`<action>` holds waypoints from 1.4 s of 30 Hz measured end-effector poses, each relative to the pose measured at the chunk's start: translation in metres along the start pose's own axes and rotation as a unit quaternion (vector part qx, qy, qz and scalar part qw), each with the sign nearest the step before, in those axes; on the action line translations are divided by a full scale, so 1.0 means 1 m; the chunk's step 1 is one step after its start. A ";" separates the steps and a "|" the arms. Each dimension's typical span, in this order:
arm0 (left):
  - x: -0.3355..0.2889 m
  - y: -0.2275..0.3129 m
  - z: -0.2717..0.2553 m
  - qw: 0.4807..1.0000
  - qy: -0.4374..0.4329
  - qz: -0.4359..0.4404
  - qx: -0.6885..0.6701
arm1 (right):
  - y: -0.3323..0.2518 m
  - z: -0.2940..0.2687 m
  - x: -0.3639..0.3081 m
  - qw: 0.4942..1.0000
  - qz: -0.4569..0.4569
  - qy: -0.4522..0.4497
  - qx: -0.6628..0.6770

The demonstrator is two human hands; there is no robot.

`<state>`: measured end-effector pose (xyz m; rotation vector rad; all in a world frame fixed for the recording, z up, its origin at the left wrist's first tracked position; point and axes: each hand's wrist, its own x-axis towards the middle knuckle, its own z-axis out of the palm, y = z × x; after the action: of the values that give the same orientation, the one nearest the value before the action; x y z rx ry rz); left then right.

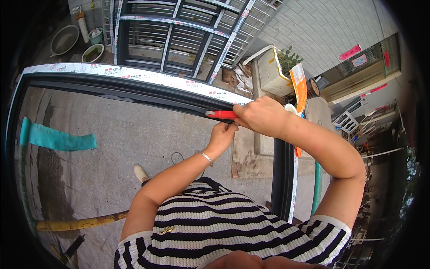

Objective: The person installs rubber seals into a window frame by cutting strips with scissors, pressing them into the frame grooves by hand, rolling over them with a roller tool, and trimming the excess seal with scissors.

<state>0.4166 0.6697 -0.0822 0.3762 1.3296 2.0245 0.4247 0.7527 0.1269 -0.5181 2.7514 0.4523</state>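
Across the view stands a large black metal frame, its top face covered by white protective film. My right hand is closed around a red roller tool, which has a small round grey wheel at its left tip. That wheel rests at the grooved inner side of the frame's far bar. Just below, my left hand pinches at the same bar, fingertips close to the tool; what lies between them is hidden. A thin black cord loops beside my left wrist.
Behind the bar leans another gridded frame. A white planter box with a plant stands to the right, near an orange strip. Teal cloth hangs at the left over a support; a yellow bar runs low left. Basins sit far left.
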 end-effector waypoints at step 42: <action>-0.005 0.026 -0.064 0.995 0.052 0.048 0.069 | -0.038 -0.036 0.096 0.996 -0.062 0.052 0.032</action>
<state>0.3745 0.6152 -0.0866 0.4093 1.5486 2.0600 0.3466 0.6775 0.1161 -0.7100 2.8017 0.3134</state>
